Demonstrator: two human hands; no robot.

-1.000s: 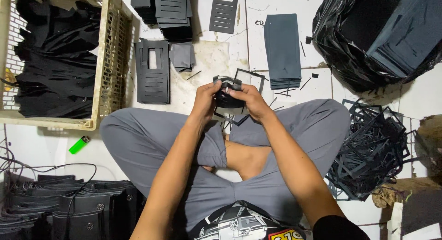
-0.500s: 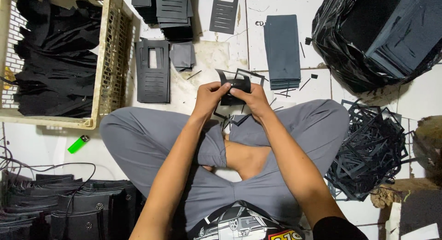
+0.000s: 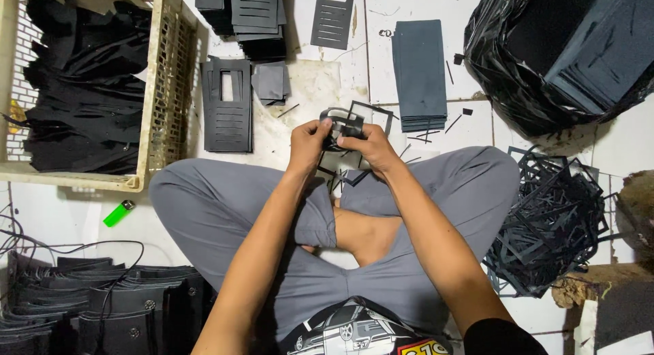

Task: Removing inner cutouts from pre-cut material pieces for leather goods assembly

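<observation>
I sit cross-legged on a tiled floor in grey trousers. My left hand (image 3: 308, 142) and my right hand (image 3: 368, 145) both pinch a small black die-cut sheet piece (image 3: 343, 125) held just above my knees. Thin black frame strips hang from the piece toward my legs. A black slotted panel (image 3: 227, 106) lies flat on the floor left of my hands. A stack of plain dark rectangular sheets (image 3: 419, 72) lies to the upper right of them.
A cream plastic crate (image 3: 160, 110) full of black pieces stands at the left. More slotted panels (image 3: 253, 14) are stacked at the top. A black plastic bag (image 3: 518, 75) of dark sheets sits top right. Offcut frames (image 3: 555, 219) pile at the right. A green lighter (image 3: 119, 212) lies lower left.
Both hands have shifted slightly on the black piece, turning and working it. Their place above my knees has stayed about the same.
</observation>
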